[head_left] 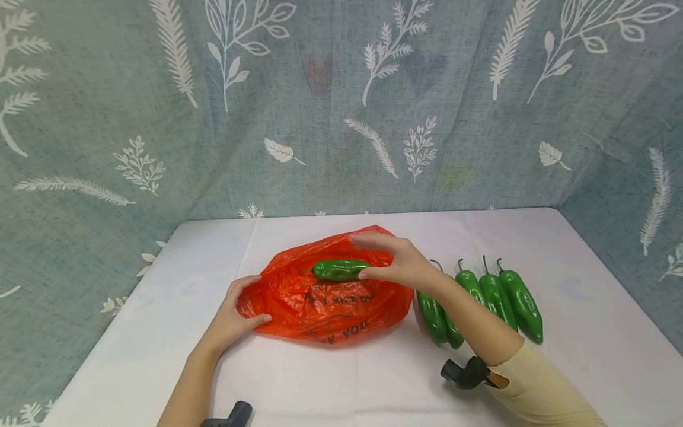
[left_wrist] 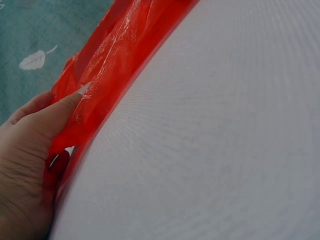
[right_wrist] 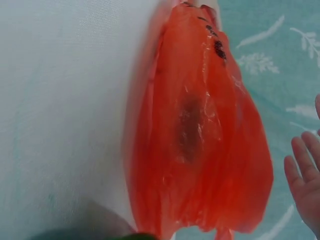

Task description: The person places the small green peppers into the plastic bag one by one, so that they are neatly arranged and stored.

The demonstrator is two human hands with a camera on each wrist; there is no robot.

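Note:
A red plastic bag [head_left: 341,320] with dark printed lettering lies on the table, its mouth spread wide. One green pepper [head_left: 336,270] lies sideways within it; in the right wrist view a dark shape shows through the red film. At the bag's left end my left hand [head_left: 235,311] grips the plastic, and the left wrist view has the thumb [left_wrist: 65,112] against the film. My right hand [head_left: 397,261] hovers over the bag's right side, thumb close to the pepper's right end, fingers extended. The right wrist view catches this hand [right_wrist: 307,175] with spread fingers, holding nothing.
Several more green peppers [head_left: 525,302] lie side by side on the white tablecloth [head_left: 581,284] right of the bag, partly hidden by my right forearm. A blue-green cloth [head_left: 320,148] with white leaf prints hangs behind the table.

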